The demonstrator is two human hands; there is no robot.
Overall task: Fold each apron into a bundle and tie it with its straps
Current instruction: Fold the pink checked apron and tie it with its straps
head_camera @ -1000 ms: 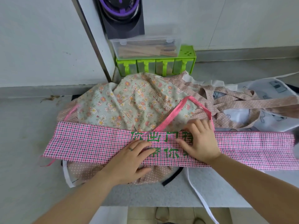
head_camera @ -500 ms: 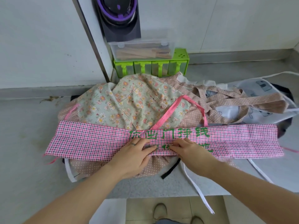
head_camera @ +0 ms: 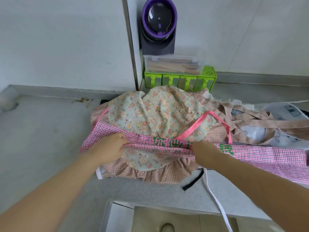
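A pink checked apron (head_camera: 260, 154) with green characters lies folded into a long band across the pile. My left hand (head_camera: 110, 146) grips the band near its left end. Near the middle, my right hand (head_camera: 203, 152) grips its lower edge. Between my hands the band is bunched narrow and lifted. Its pink strap (head_camera: 200, 124) loops up over a floral apron (head_camera: 150, 114), which lies on a dotted brown apron (head_camera: 158, 173).
A grey counter (head_camera: 41, 139) holds the pile. Behind stand a green rack (head_camera: 179, 81) with a clear box (head_camera: 173, 64) on it and a purple device (head_camera: 158, 25). White printed aprons (head_camera: 284, 114) lie at right. White (head_camera: 215, 198) and black (head_camera: 194, 181) straps hang near the front edge.
My hands moved apart, the left going left along the band. They went from pressing flat to gripping it. The band is narrower and bunched between them; the floral apron shows below it.
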